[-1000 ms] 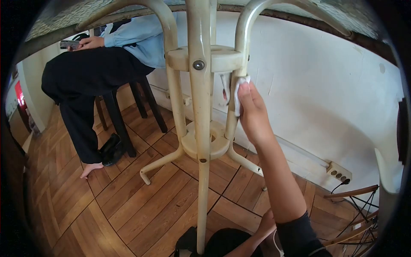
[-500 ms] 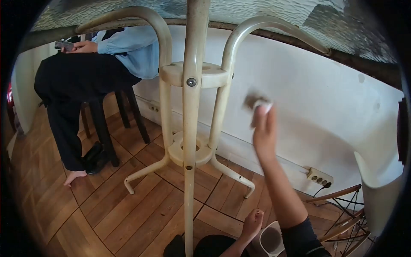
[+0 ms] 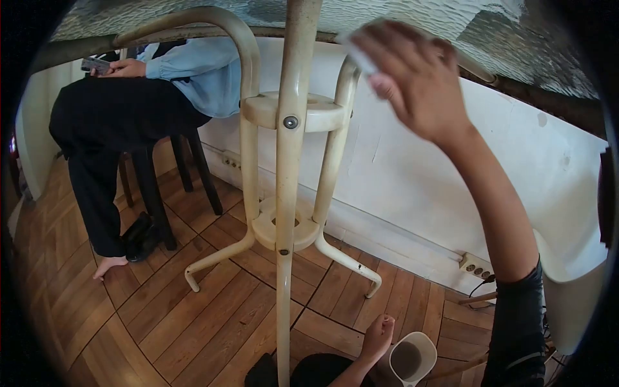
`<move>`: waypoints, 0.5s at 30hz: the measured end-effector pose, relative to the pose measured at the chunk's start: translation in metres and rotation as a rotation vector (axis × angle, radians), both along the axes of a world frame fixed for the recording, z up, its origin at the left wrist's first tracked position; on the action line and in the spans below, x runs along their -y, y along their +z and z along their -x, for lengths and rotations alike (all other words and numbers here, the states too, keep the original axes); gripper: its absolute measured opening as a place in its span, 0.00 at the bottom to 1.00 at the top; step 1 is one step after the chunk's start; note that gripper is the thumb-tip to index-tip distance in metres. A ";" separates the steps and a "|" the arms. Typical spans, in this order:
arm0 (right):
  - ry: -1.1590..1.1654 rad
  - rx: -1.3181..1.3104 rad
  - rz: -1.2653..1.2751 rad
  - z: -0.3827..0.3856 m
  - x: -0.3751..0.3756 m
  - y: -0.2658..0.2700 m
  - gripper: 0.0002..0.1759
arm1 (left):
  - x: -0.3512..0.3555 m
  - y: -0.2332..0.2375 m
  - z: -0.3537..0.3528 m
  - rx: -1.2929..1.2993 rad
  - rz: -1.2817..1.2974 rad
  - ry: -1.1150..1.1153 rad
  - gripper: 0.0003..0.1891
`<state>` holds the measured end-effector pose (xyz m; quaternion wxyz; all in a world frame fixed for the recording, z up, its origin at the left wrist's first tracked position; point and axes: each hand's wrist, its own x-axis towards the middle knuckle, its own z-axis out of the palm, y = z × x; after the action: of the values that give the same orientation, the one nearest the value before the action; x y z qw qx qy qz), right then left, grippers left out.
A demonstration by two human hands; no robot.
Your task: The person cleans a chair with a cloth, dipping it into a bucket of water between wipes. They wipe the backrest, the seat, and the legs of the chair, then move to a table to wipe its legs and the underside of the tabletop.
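Note:
My right hand (image 3: 416, 80) is raised to the top of the far curved leg (image 3: 335, 155) of a cream metal table frame, just under the textured glass tabletop (image 3: 400, 16). It grips a white cloth (image 3: 358, 54) pressed against the bend of that leg. My left hand (image 3: 380, 332) is low at the bottom edge, curled into a fist beside a white cup (image 3: 410, 358) with dark liquid in it. Whether it touches the cup is unclear. The frame's nearest leg (image 3: 287, 193) stands straight in front of me.
Another person in a light blue shirt and black trousers (image 3: 122, 113) sits on a dark stool (image 3: 151, 187) at the left, holding a phone (image 3: 97, 64). A power strip (image 3: 480, 267) lies by the white wall. A white chair (image 3: 574, 290) stands at the right on the wooden floor.
My right hand with the cloth left the upper ring area of the far leg, swung out to the right, then rose to the leg's top bend under the tabletop. The view shifted slightly.

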<state>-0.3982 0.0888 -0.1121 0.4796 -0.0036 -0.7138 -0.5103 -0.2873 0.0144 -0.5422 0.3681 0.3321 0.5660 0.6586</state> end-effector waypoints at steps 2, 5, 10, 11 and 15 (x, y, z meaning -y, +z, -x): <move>0.049 -0.073 0.044 -0.005 -0.014 0.011 0.23 | -0.002 -0.003 -0.002 0.030 -0.009 0.021 0.14; 0.194 -0.094 0.059 0.005 -0.015 -0.003 0.21 | -0.005 -0.004 -0.007 0.053 -0.036 0.023 0.15; 0.131 0.225 -0.026 0.009 0.001 -0.029 0.20 | 0.002 0.006 -0.003 0.000 0.015 0.025 0.14; 0.114 0.148 -0.043 0.008 0.000 -0.020 0.20 | 0.001 0.003 -0.001 0.004 -0.019 0.026 0.14; 0.244 0.012 0.125 0.009 -0.008 0.014 0.21 | 0.003 0.008 0.001 0.035 0.020 0.014 0.15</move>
<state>-0.4072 0.0968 -0.0980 0.5324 0.0564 -0.7423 -0.4029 -0.2887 0.0116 -0.5337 0.3767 0.3129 0.5685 0.6610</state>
